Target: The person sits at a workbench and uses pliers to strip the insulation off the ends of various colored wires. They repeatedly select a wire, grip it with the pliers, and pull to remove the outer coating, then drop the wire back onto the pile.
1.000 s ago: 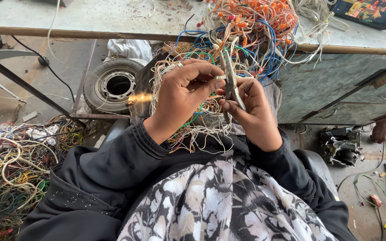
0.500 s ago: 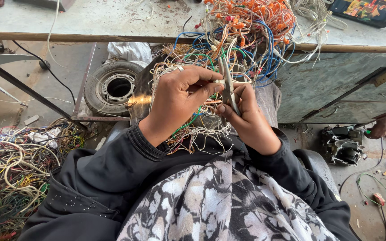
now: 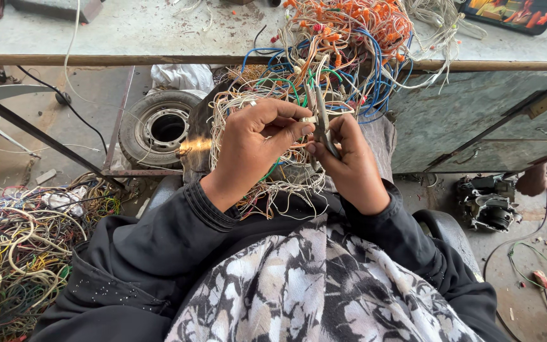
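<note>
1. A heap of loose wires lies on the floor at far left.
2. A small tyre sits under the workbench.
3. The left hand pinches a thin wire among the wire bundle.
4. The right hand grasps the pliers, upright against that bundle.

Wire tangle crowding ahead, table edge beyond, open floor leftward past tyre

Under the desk you see a small tyre; left of it, heaped scrap wire.
</note>
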